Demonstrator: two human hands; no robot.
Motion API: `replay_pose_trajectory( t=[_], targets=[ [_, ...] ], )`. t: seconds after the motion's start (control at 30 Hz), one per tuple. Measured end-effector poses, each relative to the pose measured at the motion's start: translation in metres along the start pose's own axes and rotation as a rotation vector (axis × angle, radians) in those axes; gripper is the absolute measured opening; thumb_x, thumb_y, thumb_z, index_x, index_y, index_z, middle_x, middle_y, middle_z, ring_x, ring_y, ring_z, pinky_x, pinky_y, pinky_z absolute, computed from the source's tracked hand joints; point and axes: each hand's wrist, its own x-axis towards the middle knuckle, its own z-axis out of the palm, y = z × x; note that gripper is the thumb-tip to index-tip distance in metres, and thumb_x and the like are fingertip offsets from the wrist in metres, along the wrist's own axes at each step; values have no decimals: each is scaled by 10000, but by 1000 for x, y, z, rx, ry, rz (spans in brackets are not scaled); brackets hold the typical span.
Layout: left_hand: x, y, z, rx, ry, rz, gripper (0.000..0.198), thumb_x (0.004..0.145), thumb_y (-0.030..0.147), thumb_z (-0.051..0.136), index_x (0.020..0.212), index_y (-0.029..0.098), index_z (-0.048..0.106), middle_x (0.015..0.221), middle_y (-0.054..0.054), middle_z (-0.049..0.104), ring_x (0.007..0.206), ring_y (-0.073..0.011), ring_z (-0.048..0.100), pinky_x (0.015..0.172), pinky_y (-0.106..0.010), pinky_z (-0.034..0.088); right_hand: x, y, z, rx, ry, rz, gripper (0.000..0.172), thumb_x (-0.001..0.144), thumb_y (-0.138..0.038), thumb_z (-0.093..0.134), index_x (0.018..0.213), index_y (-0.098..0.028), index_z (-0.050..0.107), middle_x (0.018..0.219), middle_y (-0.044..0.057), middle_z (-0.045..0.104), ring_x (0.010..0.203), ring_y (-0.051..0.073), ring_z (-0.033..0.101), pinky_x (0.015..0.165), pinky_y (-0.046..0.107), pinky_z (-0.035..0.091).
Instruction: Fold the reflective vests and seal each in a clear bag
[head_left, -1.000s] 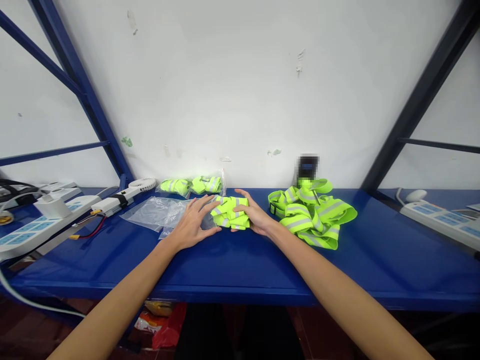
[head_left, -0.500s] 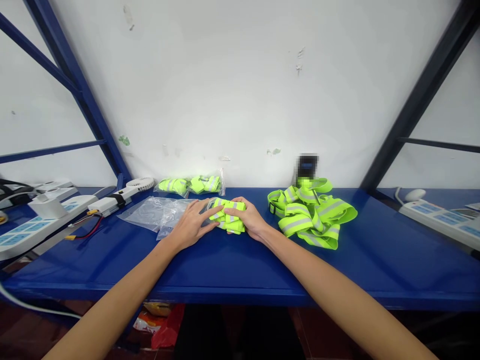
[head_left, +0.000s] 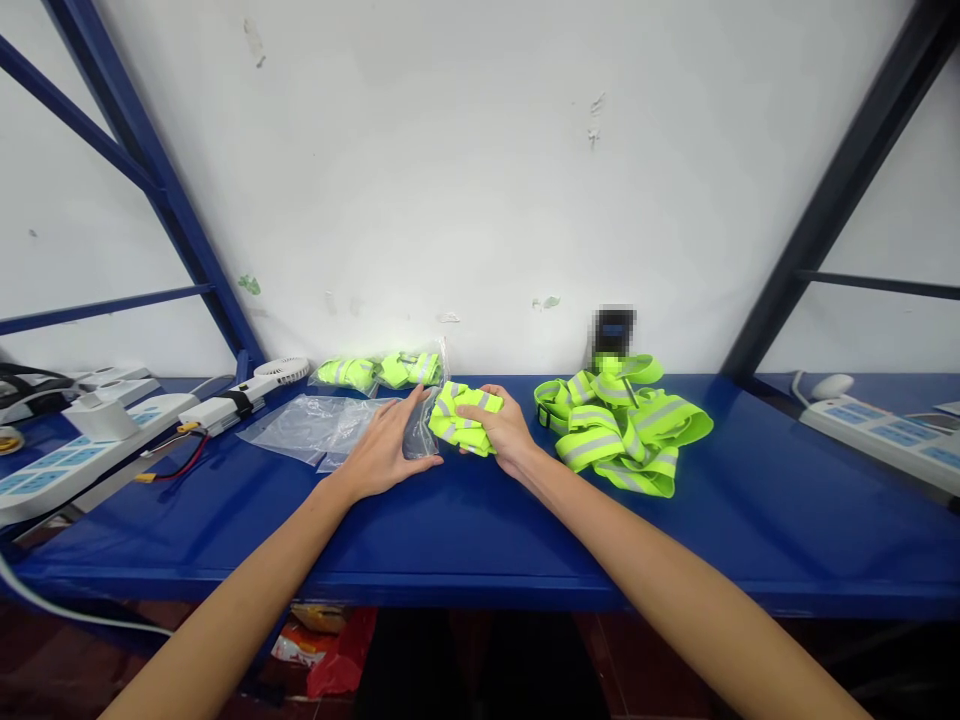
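My right hand (head_left: pixel 504 431) grips a folded neon-yellow reflective strap bundle (head_left: pixel 459 420) and holds it just above the blue shelf (head_left: pixel 465 530). My left hand (head_left: pixel 386 450) lies flat with fingers spread on a clear plastic bag (head_left: pixel 330 425), right beside the bundle. To the right lies a loose pile of the same yellow reflective straps (head_left: pixel 622 425). Behind the hands, against the wall, sit bagged strap bundles (head_left: pixel 382 370).
White power strips (head_left: pixel 82 440) and a small white fan (head_left: pixel 259 385) with wires lie at the left. Another power strip (head_left: pixel 885 440) lies at the right. Dark blue rack posts (head_left: pixel 825 210) slant up on both sides. A small blurred dark object (head_left: pixel 613 335) stands at the wall.
My right hand has closed on the folded bundle and lifted it slightly off the shelf. My left hand slid off the bundle onto the clear bag.
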Motion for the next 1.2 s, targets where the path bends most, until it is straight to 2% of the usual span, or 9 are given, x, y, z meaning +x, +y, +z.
replay_pose_trajectory(
  t=[0.2, 0.4, 0.53, 0.7, 0.8, 0.93, 1.0, 1.1, 1.2],
  targets=[
    [0, 3, 0, -51, 28, -23, 930, 781, 533, 648, 1501, 236, 138, 1504, -143, 331, 1372, -317, 335, 1102, -490, 324, -1, 0, -3, 95, -167, 105, 627, 566, -285, 821, 1014, -271, 383, 850, -20, 627, 577, 205, 660, 418, 372, 569],
    [0, 10, -4, -64, 43, 13, 986, 732, 553, 687, 1498, 247, 146, 1539, -153, 243, 1411, -344, 245, 1120, -529, 287, -1, 0, -8, 49, -324, 113, 651, 561, -286, 840, 1066, -268, 429, 881, -19, 626, 604, 199, 666, 428, 358, 576],
    [-1, 7, -5, -65, 24, 18, 984, 716, 563, 697, 1488, 259, 168, 1482, -149, 354, 1351, -346, 353, 1084, -525, 332, -3, 0, -8, 22, -359, 71, 732, 559, -291, 845, 1174, -283, 448, 902, -12, 639, 612, 196, 664, 439, 342, 572],
    [-2, 6, -7, -56, 59, 24, 992, 673, 602, 715, 1464, 267, 218, 1428, -137, 427, 1305, -344, 410, 1060, -516, 344, -6, 3, -3, 43, -348, 50, 919, 558, -265, 846, 1342, -303, 368, 962, 14, 659, 655, 201, 668, 463, 319, 565],
    [-1, 10, -8, -62, 67, 71, 1003, 646, 621, 724, 1449, 260, 243, 1416, -140, 437, 1300, -343, 415, 1054, -503, 351, -5, 1, -3, 23, -374, 123, 850, 555, -262, 839, 1305, -244, 439, 996, 38, 670, 683, 198, 668, 513, 322, 566],
    [1, 15, -7, -6, 100, 160, 1006, 647, 622, 724, 1437, 244, 229, 1415, -162, 432, 1315, -340, 400, 1064, -506, 338, -4, 0, -6, 5, -370, 21, 667, 544, -211, 826, 1165, -192, 583, 968, 23, 685, 805, 175, 657, 702, 289, 552],
    [1, 15, -6, 58, 145, 226, 897, 683, 597, 712, 1388, 257, 275, 1419, -166, 428, 1325, -329, 397, 1072, -514, 329, -2, 0, -7, -11, -350, -11, 593, 552, -207, 815, 1109, -192, 611, 934, 9, 685, 793, 168, 651, 706, 284, 539],
    [0, 16, -4, 145, 212, 365, 637, 744, 539, 688, 1229, 260, 383, 1410, -172, 435, 1328, -316, 406, 1070, -530, 338, 0, -1, -9, -34, -348, 47, 530, 565, -205, 801, 1061, -189, 615, 892, 2, 681, 740, 160, 647, 663, 276, 527],
    [-1, 17, -1, 196, 303, 451, 530, 745, 509, 701, 1118, 231, 448, 1268, -165, 550, 1230, -305, 513, 1009, -504, 422, 3, -1, -12, -43, -359, 109, 521, 563, -203, 802, 1046, -189, 606, 877, -2, 679, 720, 156, 647, 641, 267, 521]
  ],
)
